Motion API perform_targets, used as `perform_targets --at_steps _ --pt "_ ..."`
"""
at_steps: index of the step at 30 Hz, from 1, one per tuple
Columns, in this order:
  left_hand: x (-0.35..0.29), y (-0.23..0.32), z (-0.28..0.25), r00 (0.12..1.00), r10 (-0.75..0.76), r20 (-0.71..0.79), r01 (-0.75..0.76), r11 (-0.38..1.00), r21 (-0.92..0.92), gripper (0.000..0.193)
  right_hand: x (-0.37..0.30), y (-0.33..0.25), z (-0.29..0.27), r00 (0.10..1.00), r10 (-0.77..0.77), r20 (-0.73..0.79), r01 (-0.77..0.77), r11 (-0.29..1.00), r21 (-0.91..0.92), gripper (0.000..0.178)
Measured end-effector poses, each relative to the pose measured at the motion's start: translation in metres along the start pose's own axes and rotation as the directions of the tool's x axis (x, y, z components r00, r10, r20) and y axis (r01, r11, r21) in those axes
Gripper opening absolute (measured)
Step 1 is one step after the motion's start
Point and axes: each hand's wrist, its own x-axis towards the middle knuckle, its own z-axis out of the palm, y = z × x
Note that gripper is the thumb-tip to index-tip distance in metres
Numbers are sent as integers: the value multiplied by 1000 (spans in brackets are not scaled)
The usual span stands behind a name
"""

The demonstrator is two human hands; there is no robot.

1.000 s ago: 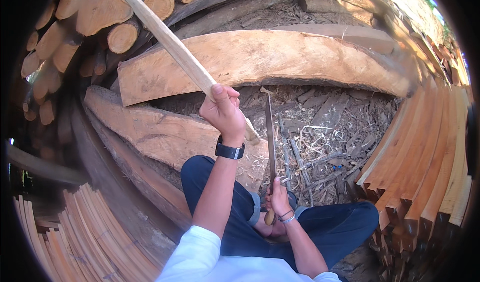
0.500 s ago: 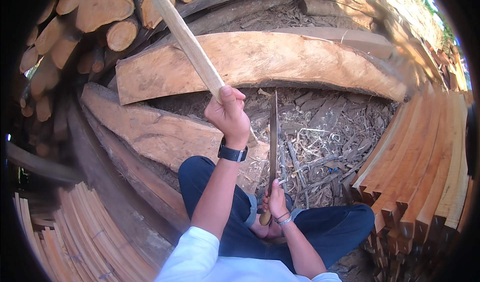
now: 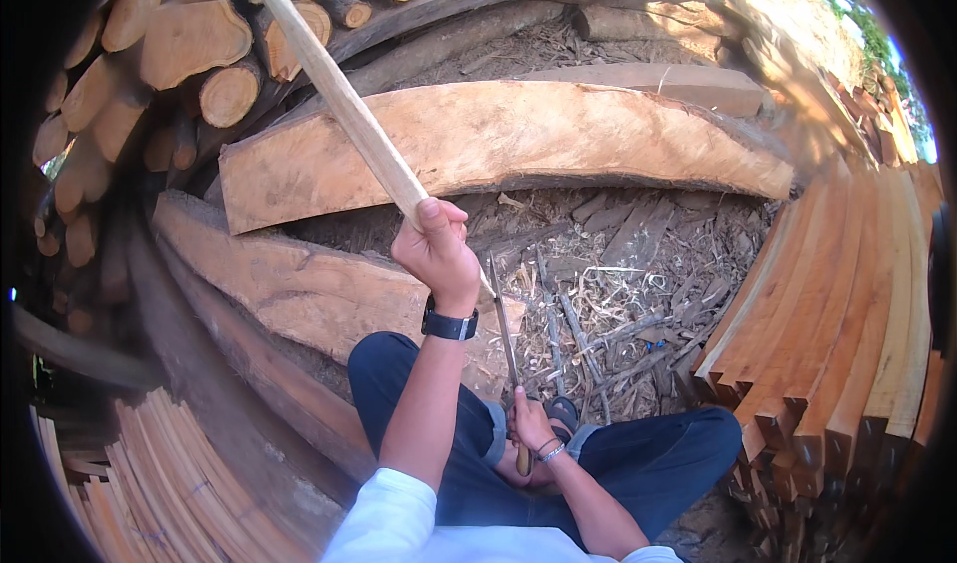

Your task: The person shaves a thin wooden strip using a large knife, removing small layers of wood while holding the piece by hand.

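I see left hand (image 3: 439, 254) fisted round long pale wooden pole (image 3: 334, 89); right hand (image 3: 528, 425) below grips long narrow metal blade (image 3: 503, 324), upright.

We find an outdoor timber yard or woodworking site. Cut logs (image 3: 189, 49) are stacked at upper left, rough-sawn slabs (image 3: 498, 144) lie across the middle, and sawn planks (image 3: 857, 294) are stacked on edge at right. Wood shavings and bark scraps (image 3: 608, 294) cover the ground. We note daylight and greenery at upper right.
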Motion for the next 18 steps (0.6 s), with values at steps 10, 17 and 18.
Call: perform_targets --at_steps 10,17,18 --pt "9 1 -8 999 -27 -40 29 999 44 58 -17 -23 -1 998 -46 50 39 991 132 61" --pt "14 6 -24 996 -27 -89 29 999 27 58 -26 -48 -8 991 -131 14 127 981 146 60" --pt "14 5 -24 995 -24 -94 28 999 38 58 -32 -56 -6 990 -143 12 138 972 190 60"
